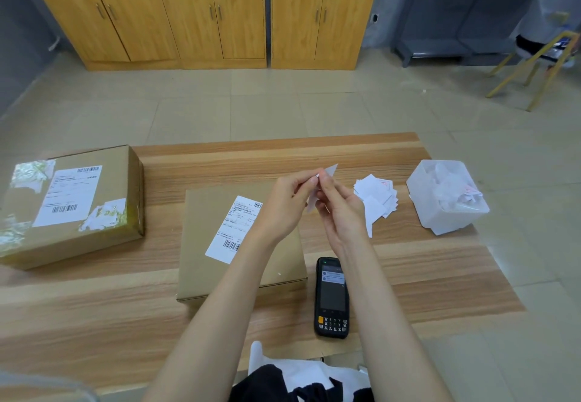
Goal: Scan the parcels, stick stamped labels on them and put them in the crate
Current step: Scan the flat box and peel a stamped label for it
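A flat brown parcel [201, 244] with a white shipping label lies in the middle of the wooden table [94, 316]. Above its far right corner both my hands hold one small white label [330, 169]. My left hand [287, 203] pinches its upper edge and my right hand [341, 209] pinches it from below; whether it is stamped cannot be told. A second, thicker parcel [72, 206] with a barcode label sits at the table's left end. The black handheld scanner [332, 298] lies face up beside the flat parcel, screen lit.
A loose heap of white labels [377, 195] lies right of my hands, one showing a red stamp. A translucent plastic tub [446, 197] of crumpled paper stands near the table's right edge. Wooden cabinets [204, 14] line the far wall. A yellow-legged chair [534, 68] stands at far right.
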Demonstrator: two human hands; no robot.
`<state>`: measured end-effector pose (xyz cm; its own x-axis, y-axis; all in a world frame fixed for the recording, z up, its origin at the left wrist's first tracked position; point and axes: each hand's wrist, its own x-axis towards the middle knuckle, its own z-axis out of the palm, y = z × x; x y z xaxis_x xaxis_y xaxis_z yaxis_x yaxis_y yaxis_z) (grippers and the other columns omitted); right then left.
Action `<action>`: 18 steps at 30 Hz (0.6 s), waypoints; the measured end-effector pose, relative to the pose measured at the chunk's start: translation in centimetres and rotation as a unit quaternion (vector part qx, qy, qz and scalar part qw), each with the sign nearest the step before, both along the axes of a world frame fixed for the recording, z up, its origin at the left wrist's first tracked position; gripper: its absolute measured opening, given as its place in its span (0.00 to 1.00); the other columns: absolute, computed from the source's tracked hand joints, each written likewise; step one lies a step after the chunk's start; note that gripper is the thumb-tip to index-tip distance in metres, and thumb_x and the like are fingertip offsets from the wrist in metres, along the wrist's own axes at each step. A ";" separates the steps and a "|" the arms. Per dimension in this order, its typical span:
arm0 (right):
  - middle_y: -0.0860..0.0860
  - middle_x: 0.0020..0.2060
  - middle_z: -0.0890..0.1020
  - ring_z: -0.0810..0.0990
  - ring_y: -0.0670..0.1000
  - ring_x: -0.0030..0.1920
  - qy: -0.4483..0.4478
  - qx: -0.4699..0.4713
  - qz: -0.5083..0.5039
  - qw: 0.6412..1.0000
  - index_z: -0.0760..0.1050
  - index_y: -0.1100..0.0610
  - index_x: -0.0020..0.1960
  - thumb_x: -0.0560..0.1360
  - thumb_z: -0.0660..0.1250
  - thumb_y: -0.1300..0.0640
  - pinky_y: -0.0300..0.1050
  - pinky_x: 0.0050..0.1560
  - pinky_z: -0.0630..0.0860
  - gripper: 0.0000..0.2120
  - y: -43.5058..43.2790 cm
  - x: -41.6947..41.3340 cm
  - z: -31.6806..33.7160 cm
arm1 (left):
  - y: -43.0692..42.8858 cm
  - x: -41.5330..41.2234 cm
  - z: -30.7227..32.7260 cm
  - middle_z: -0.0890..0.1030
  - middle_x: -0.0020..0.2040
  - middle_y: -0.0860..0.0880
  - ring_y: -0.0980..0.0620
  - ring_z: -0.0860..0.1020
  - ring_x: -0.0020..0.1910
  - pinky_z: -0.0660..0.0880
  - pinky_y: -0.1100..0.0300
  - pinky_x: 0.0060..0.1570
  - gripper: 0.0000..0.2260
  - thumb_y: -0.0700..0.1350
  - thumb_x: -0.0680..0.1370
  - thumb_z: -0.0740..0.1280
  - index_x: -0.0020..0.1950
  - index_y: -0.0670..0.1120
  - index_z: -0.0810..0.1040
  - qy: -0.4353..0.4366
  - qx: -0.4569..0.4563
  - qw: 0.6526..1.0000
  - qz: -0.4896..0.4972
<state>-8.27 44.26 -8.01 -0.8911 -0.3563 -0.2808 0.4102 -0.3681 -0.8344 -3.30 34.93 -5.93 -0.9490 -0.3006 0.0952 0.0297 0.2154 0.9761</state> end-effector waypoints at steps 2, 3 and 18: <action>0.46 0.30 0.78 0.74 0.42 0.32 -0.006 -0.009 0.000 1.000 0.82 0.56 0.43 0.75 0.68 0.58 0.32 0.35 0.73 0.04 0.0 -0.1 -0.1 | 0.0 0.0 0.0 0.82 0.46 0.43 0.54 0.76 0.44 0.74 0.50 0.48 0.15 0.42 0.82 0.58 0.47 0.59 0.80 0.000 0.004 1.000 0.003; 0.46 0.31 0.79 0.74 0.43 0.32 -0.014 -0.018 0.004 1.000 0.81 0.56 0.44 0.75 0.68 0.58 0.32 0.35 0.73 0.04 0.0 -0.1 -0.1 | 0.0 -0.1 0.0 0.82 0.46 0.44 0.55 0.76 0.44 0.75 0.49 0.49 0.15 0.41 0.82 0.58 0.48 0.59 0.80 -0.001 0.005 1.000 0.004; 0.49 0.39 0.82 0.79 0.43 0.39 -0.067 -0.046 0.018 0.997 0.80 0.58 0.48 0.75 0.68 0.56 0.33 0.37 0.72 0.06 0.1 -0.5 -0.1 | -0.1 -0.8 -0.2 0.81 0.39 0.65 0.67 0.76 0.43 0.70 0.72 0.45 0.12 0.43 0.82 0.59 0.56 0.56 0.79 -0.003 -0.006 1.000 -0.004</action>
<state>-8.74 44.32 -8.07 -0.8341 -0.4177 -0.3603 0.5296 -0.4238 -0.7348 -4.08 34.83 -6.12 -0.9518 -0.2920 0.0937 0.0262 0.2269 0.9736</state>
